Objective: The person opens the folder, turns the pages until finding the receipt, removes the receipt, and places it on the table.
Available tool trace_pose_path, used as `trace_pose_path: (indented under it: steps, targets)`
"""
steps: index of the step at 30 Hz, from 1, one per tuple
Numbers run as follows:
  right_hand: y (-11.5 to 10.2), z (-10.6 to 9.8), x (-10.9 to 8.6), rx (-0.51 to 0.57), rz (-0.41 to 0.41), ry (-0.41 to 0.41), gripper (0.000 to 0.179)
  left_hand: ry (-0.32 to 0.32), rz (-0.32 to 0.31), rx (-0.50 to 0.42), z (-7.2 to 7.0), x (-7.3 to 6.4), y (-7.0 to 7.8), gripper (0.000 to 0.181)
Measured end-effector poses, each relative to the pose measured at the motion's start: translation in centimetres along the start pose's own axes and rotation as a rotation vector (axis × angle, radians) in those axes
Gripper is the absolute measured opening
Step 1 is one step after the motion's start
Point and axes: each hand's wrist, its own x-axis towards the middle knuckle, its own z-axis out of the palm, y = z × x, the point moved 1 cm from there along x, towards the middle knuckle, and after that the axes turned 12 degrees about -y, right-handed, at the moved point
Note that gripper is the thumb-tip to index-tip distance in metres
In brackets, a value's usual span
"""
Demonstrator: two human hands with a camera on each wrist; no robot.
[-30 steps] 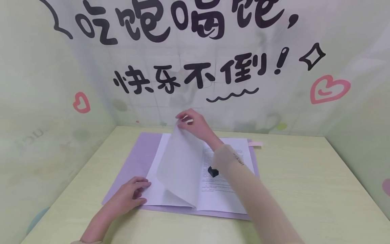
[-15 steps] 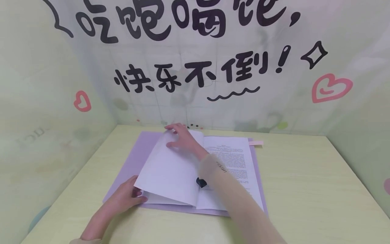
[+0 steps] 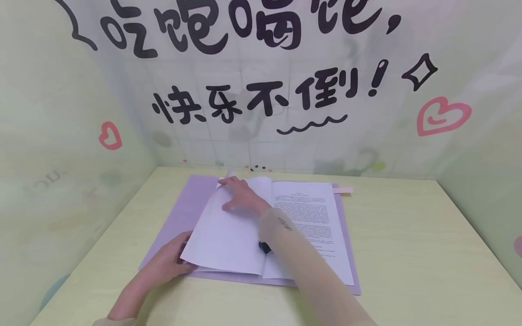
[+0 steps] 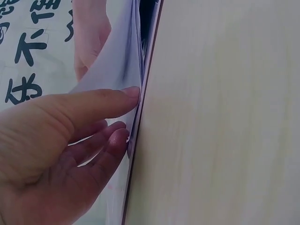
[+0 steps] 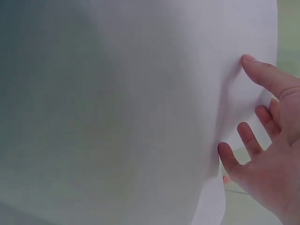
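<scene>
An open purple folder (image 3: 179,208) with white printed pages lies on the table. My right hand (image 3: 242,194) rests on the upper part of the blank left-hand page (image 3: 224,235), fingers spread. In the right wrist view, the spread fingers of the right hand (image 5: 272,140) are at the edge of the white page (image 5: 154,93). My left hand (image 3: 163,258) is at the folder's lower left, its fingertips hidden under the turned page's corner. The left wrist view has the thumb of the left hand (image 4: 70,140) along the paper edge, other fingers loosely bent.
The right-hand page (image 3: 303,217) carries dense print. A pink tab (image 3: 343,190) sticks out at the folder's upper right. The wooden table (image 3: 416,253) ends at a printed backdrop (image 3: 261,149) behind and on both sides.
The right hand has brought the lifted page over to the left and down, letting it flatten over the left hand's fingertips. The left hand stays nearly in place.
</scene>
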Motion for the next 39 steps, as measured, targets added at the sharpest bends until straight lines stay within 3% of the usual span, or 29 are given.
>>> trace_pose_path:
  steps: [6, 9, 15, 20, 29, 39]
  targets:
    - [-0.5, 0.7, 0.2, -0.015, 0.073, -0.043, 0.078, -0.034, 0.02, -0.025, -0.2, 0.0, 0.1, 0.092]
    - [-0.5, 1.3, 0.4, -0.077, 0.104, -0.043, 0.081, -0.065, 0.011, -0.075, -0.2, 0.1, 0.2, 0.098]
    - [-0.1, 1.9, 0.5, -0.122, 0.139, -0.036, 0.085, -0.113, -0.003, -0.109, -0.3, 0.1, 0.3, 0.093]
    - [0.3, 2.1, 0.3, -0.092, 0.144, -0.057, 0.083, -0.086, -0.003, -0.039, -0.2, 0.1, 0.2, 0.082]
    - [-0.2, 2.3, 0.2, -0.209, 0.127, -0.133, 0.062, -0.048, -0.016, 0.084, -0.1, 0.7, 0.4, 0.075]
    - [-1.0, 2.3, -0.2, -0.249, 0.161, -0.153, 0.06, -0.026, -0.003, 0.177, -0.1, 0.8, 0.5, 0.063]
